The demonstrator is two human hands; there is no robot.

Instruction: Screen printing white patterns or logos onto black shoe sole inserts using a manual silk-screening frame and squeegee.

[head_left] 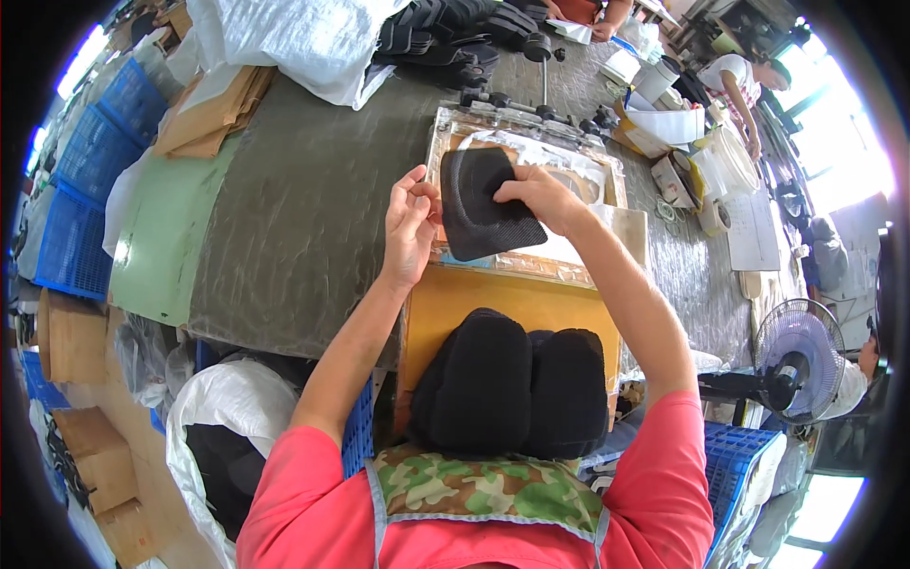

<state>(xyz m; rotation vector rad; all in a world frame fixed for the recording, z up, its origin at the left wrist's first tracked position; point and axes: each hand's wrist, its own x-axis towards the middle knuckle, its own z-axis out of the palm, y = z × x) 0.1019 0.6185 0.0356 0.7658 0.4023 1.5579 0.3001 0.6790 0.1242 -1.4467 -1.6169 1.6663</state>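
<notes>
A black, mesh-textured flat piece with rounded corners is held up over a framed printing screen. My right hand pinches its right edge between thumb and fingers. Close by its left edge is my left hand, fingers loosely bent and apart, with nothing visible in them. The piece hides part of the screen, whose surface carries white and brownish patches. Nearer to me, two stacks of black padded pieces rest on a yellow-orange board.
Metal clamps stand along the screen's far side. A white sack and black pieces lie on the table's far part. To the right are papers, tubs and a fan. Co-workers sit at the far side and far right.
</notes>
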